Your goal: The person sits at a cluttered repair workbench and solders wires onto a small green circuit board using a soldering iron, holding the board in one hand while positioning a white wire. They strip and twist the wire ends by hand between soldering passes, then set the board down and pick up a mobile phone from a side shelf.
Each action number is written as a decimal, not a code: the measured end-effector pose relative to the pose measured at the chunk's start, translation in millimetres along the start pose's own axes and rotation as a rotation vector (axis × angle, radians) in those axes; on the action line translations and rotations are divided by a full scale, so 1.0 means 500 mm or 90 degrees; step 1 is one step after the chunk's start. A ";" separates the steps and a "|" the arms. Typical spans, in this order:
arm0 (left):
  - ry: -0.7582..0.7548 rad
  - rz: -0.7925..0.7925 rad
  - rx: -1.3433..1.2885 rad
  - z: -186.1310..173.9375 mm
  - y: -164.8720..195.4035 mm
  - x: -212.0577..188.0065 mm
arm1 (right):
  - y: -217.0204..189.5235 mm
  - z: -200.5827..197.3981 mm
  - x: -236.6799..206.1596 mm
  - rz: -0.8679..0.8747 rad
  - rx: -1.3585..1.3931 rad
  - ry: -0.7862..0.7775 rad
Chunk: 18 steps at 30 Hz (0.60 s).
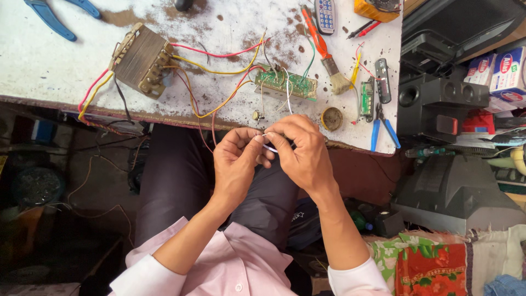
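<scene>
We hold our left hand (236, 159) and right hand (298, 149) close together just off the near edge of the tabletop (49, 66), above our lap. Both hands pinch a thin white wire (269, 147) between fingertips, the fingers curled tight around it; the wire runs up from our hands toward the green circuit board (287, 83).

The tabletop is white, worn and stained, with brown patches where the coating has come off, thickest toward its far edge and middle. Near the left part of the tabletop sits a transformer (141, 59), with red, yellow and black wires trailing from it, some over the near edge. The green circuit board lies near the middle, close to the near edge. Just right of it lies a brush with an orange handle (323, 49), and by the near edge a small round tin (331, 118). Blue-handled pliers (385, 129) rest at the near right corner, and another blue-handled tool (52, 16) lies at the far left corner. A small remote (325, 13) sits at the far edge.

Beyond the right edge stand black speaker boxes (441, 101) and a grey casing (455, 192). Flowered cloth (422, 263) lies below them. The floor on the left is dark and cluttered.
</scene>
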<state>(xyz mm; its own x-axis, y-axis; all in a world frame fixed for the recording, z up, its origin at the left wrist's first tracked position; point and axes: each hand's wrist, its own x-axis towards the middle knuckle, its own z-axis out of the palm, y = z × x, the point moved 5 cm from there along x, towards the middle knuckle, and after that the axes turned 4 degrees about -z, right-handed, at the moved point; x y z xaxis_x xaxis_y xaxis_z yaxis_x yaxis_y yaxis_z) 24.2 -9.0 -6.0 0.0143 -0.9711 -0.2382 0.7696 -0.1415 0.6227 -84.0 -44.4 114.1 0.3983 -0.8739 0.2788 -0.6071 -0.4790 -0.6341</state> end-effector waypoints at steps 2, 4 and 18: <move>0.015 0.007 0.029 -0.001 0.002 0.001 | -0.004 0.002 0.003 -0.045 -0.025 -0.022; 0.030 0.019 0.066 0.001 0.004 -0.001 | -0.003 0.003 0.006 -0.060 -0.055 -0.047; 0.140 0.146 0.317 0.029 0.059 -0.005 | -0.009 -0.018 -0.009 -0.105 -0.245 0.171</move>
<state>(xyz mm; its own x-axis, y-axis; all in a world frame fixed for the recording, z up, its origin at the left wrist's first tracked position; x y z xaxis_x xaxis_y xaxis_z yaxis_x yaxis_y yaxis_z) 37.6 -13.5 24.0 0.3172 -0.9327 -0.1717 0.3391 -0.0575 0.9390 -89.2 -39.0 122.4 0.3501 -0.7503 0.5608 -0.7811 -0.5643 -0.2673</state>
